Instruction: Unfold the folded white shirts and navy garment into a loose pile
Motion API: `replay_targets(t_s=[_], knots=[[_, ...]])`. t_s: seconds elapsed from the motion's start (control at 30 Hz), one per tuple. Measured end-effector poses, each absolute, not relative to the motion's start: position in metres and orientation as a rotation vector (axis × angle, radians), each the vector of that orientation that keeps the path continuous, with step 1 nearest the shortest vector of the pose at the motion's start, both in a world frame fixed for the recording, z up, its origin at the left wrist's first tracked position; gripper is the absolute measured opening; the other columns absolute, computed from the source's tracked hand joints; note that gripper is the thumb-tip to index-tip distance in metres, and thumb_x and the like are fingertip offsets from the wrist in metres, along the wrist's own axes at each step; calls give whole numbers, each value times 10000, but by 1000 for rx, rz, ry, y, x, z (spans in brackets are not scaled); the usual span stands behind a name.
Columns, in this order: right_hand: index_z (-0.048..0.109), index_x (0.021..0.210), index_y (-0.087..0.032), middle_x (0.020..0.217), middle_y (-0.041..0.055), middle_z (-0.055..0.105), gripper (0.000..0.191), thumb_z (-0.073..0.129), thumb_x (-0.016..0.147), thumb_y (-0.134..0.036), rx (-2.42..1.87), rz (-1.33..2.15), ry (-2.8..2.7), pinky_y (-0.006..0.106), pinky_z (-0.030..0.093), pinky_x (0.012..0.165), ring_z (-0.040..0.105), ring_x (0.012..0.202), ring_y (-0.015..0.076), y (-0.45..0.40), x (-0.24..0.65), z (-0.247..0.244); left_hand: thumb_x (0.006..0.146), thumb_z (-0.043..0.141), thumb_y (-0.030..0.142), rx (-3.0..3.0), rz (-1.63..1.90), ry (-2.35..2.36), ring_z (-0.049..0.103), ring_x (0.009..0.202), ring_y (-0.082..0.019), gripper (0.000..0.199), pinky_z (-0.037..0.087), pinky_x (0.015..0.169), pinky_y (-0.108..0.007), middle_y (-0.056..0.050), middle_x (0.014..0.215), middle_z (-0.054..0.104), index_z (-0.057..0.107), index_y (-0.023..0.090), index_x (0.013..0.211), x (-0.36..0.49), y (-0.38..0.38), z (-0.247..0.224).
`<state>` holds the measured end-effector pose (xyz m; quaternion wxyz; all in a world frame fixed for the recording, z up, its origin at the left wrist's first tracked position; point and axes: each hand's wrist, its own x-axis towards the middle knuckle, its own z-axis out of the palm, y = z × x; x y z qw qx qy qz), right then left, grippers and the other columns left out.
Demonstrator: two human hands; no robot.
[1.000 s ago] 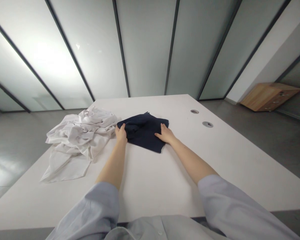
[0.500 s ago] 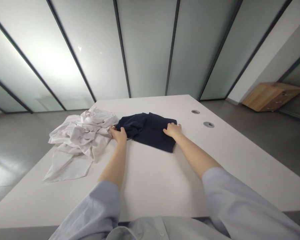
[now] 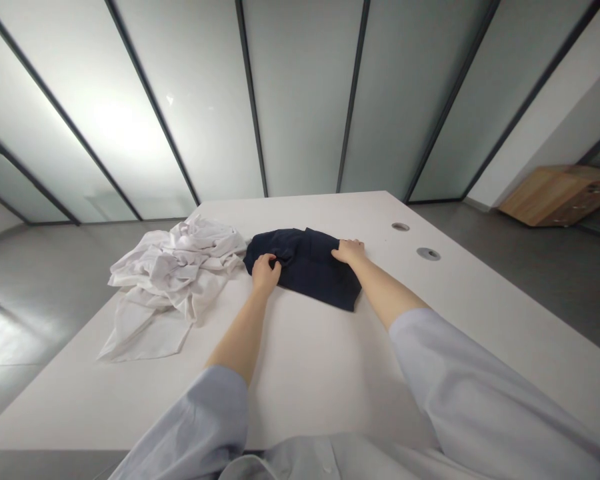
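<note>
On the table (image 3: 310, 380), right of the white pile (image 3: 167, 263), lies the dark cloth (image 3: 315, 270). My left hand (image 3: 265, 275), nearer the pile, and right hand (image 3: 351, 252) touch it, apart; I can't tell how firmly. Uneven pulling could bunch its wrinkled end.

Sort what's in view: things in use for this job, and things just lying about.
In use:
- dark cloth
- left hand, on it
- right hand, on it
- table, beneath

Seemingly just lying about:
- white cloth, heaped, untouched
- cabinet, beyond
</note>
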<state>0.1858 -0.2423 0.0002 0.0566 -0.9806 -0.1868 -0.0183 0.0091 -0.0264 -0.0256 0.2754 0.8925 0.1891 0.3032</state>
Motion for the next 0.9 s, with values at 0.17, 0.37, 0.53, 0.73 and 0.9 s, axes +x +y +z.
replay_targets(t_s=[0.17, 0.37, 0.53, 0.73, 0.9], knots=[[640, 1209, -111, 1262, 219, 555, 446, 493, 872, -363, -2942, -169, -578, 491, 358, 971, 485, 1178, 366, -252, 191, -5, 799, 554, 210, 2380, 806, 495, 603, 988, -234, 169, 460, 924, -373, -83, 975, 660, 651, 194, 936, 9, -26, -26], [673, 1187, -157, 1246, 198, 562, 385, 479, 887, -299, -2927, -196, -514, 489, 378, 949, 487, 1163, 361, -255, 194, -11, 804, 550, 213, 2338, 799, 512, 613, 982, -229, 160, 463, 918, -369, -83, 968, 664, 652, 190, 925, 10, -27, -26], [692, 1124, -87, 1187, 249, 590, 369, 411, 899, -168, -2918, -203, -589, 505, 358, 960, 488, 1147, 366, -251, 193, -9, 799, 551, 197, 2333, 797, 506, 612, 992, -233, 148, 462, 921, -367, -93, 978, 668, 651, 183, 907, 10, -28, -25], [635, 1132, -43, 1207, 249, 569, 371, 363, 921, -180, -2823, -320, -480, 460, 353, 964, 492, 1145, 345, -250, 193, -4, 806, 542, 202, 2348, 793, 506, 612, 996, -233, 165, 460, 931, -375, -86, 970, 661, 654, 188, 926, 9, -29, -25], [597, 1102, -126, 1109, 178, 628, 349, 295, 957, -221, -2498, -380, -461, 378, 396, 919, 555, 1040, 275, -236, 177, 24, 793, 580, 200, 2333, 842, 440, 578, 1116, -259, 387, 445, 993, -398, -121, 1150, 615, 592, 184, 1180, 9, -37, -24]])
